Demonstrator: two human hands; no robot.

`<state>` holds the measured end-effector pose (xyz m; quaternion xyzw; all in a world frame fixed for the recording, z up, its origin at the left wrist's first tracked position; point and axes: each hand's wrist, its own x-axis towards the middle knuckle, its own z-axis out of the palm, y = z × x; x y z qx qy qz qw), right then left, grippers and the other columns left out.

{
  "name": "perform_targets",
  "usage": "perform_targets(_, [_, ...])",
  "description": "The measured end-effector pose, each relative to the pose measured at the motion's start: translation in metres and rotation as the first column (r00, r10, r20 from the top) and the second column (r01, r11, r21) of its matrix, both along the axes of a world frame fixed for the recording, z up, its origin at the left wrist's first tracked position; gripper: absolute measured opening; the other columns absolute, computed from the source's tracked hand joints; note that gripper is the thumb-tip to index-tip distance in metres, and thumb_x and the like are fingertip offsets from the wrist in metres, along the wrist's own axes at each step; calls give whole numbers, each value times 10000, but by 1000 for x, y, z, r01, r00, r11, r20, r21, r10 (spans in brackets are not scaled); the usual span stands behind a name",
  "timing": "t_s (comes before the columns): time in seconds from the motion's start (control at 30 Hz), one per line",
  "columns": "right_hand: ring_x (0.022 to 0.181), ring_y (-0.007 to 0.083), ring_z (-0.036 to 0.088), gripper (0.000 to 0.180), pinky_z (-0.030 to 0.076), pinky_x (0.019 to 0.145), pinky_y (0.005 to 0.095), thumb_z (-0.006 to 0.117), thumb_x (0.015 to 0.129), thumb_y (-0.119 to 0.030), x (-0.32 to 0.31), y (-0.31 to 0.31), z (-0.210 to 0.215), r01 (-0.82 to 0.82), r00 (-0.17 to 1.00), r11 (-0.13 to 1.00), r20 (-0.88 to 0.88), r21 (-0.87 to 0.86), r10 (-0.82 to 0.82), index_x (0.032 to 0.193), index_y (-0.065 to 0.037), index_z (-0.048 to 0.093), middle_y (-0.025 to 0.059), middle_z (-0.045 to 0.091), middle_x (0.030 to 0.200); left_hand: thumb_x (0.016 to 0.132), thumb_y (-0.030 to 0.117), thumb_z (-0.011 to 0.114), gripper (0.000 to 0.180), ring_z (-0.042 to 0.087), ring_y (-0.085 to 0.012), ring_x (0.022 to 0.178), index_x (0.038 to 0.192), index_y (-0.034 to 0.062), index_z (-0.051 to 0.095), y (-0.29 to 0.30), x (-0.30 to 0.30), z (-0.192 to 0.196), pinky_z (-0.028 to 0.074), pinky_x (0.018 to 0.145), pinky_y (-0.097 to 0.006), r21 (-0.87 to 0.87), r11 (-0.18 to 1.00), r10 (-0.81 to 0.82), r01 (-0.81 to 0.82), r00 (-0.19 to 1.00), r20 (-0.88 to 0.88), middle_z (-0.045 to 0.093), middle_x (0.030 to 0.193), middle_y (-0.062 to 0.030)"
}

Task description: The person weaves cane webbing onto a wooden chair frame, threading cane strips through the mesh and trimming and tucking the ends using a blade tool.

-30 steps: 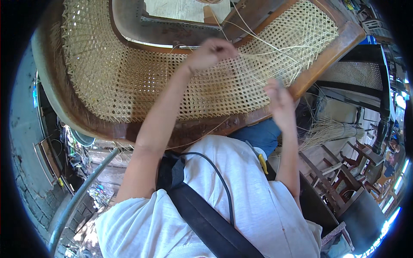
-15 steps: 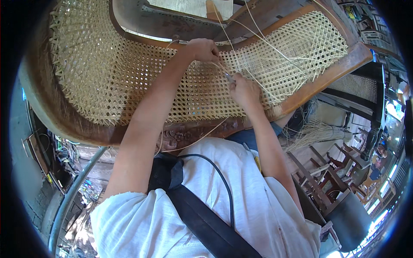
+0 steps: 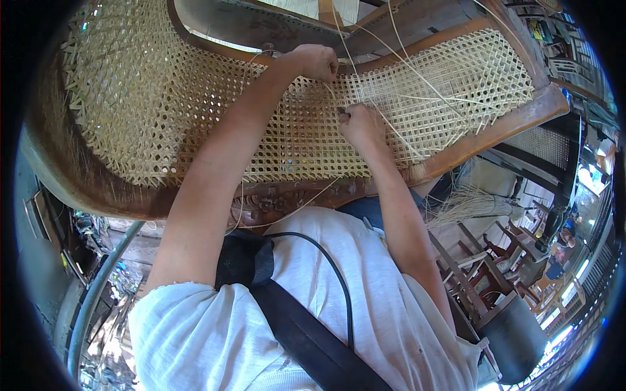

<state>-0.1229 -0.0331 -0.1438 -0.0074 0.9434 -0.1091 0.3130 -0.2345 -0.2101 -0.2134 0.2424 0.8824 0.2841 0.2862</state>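
Observation:
A curved wooden chair frame (image 3: 476, 144) with a woven cane panel (image 3: 293, 143) lies across in front of me. My left hand (image 3: 316, 63) is at the panel's far edge, its fingers pinched on a thin cane strand (image 3: 330, 90) that runs down toward my other hand. Just nearer and to the right, my right hand (image 3: 363, 129) is closed round a small tool (image 3: 342, 111). Only its dark metallic tip shows, by the weave; the rest is hidden in my fist. Long loose cane strands (image 3: 424, 78) trail over the panel's right part.
Carved wood (image 3: 267, 203) runs along the frame's near side. A bundle of loose cane (image 3: 473, 203) lies at the right, beyond my right arm. Wooden furniture parts (image 3: 495, 274) are piled farther right. A metal pipe (image 3: 104, 287) slants at the lower left.
My left hand has moved a little farther away and right with the strand. My right hand has shifted slightly left and away, and less of its tool shows. The whole view has tilted slightly.

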Motion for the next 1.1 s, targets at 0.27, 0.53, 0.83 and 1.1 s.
perform_targets(0.27, [902,338,681,270,530,817,424,644,818,-283,-24,20,8,52,984,987,176,-150,-26,922,-48,727,205,697,901,774,256,739,220,685,-185,769,936,107,751,4,-5,-37,534,686,-349,122,988,-115,95,978,172,731,881,-54])
perform_targets(0.53, [871,367,674,325,523,783,414,672,826,-284,2,1,-13,186,980,982,-63,-34,-188,994,-6,657,218,688,899,735,358,776,341,689,-196,787,989,131,749,11,21,-10,532,701,-349,48,996,-85,77,978,193,733,931,-62])
perform_targets(0.83, [788,227,661,366,506,731,320,635,793,-35,19,61,1,343,925,858,-22,-382,-380,1148,1,556,189,669,915,801,378,741,381,680,-232,886,1102,145,716,22,32,-21,518,805,-358,107,982,-170,157,978,123,720,1004,-88])
perform_targets(1.1, [833,202,651,260,499,754,327,611,858,-94,8,61,2,292,910,779,-90,-555,-406,1085,28,582,163,661,935,873,314,706,302,638,-118,803,1040,65,733,37,44,-10,513,745,-302,482,851,-84,-207,853,515,717,890,-59])
